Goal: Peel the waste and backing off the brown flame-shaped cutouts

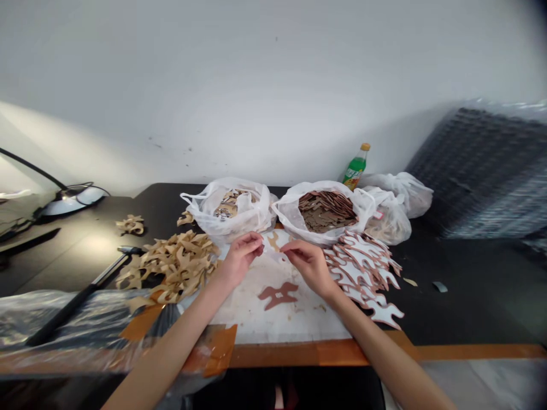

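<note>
My left hand point(245, 256) and my right hand point(305, 259) are raised over the white sheet point(252, 324), fingers pinched. Between them is a small pale, whitish piece point(272, 250), blurred; both hands' fingertips meet its ends. Just behind it a tan cut-out point(273, 240) lies on the sheet. Nearer me, a reddish-brown shaped piece point(271, 296) with a small light square at its middle lies flat. White-faced, brown-edged pieces point(363, 267) are heaped right of my right hand. Curled tan paper cut-outs point(179, 262) form a pile left of my left hand.
Behind my hands stand two open plastic bags, one with pale pieces point(228, 209), one with brown pieces point(327, 210). Tied bags point(388, 219), a green bottle point(356, 168) and bubble-wrapped stacks point(487, 171) are at right. A hammer point(81, 299) and lamp point(70, 199) are at left.
</note>
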`<state>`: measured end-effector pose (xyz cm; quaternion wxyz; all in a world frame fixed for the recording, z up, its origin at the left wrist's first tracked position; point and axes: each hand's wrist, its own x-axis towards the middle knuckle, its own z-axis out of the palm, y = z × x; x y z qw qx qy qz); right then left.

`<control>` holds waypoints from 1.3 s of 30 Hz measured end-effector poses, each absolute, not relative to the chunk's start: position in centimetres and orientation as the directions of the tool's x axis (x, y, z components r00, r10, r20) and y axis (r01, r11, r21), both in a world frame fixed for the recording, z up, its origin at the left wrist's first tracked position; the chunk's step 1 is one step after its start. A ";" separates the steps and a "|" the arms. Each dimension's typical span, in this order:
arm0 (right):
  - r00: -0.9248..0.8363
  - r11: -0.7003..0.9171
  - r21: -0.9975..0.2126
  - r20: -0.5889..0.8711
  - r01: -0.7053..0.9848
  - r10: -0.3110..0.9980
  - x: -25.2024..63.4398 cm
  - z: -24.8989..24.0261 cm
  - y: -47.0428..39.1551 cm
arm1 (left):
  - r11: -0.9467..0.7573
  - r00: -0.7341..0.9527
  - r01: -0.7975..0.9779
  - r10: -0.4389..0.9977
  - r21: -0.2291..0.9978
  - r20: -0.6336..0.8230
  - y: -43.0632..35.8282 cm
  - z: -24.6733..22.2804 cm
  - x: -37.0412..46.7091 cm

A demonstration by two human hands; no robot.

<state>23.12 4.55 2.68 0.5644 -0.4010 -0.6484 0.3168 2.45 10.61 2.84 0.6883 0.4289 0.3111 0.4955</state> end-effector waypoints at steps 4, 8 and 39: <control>-0.049 0.483 -0.851 0.484 0.208 0.874 23.2 2.6 4.7 | 0.125 0.326 -0.417 0.945 0.900 0.019 10.5 3.1 2.4; -0.139 0.491 -0.849 0.472 0.193 0.871 23.3 2.8 4.7 | 0.150 0.337 -0.416 0.942 0.897 -0.001 10.2 3.4 2.5; -0.130 0.534 -0.719 0.538 0.445 0.833 23.7 2.3 5.2 | -0.280 -0.157 -0.388 0.959 0.878 0.237 13.2 3.7 0.2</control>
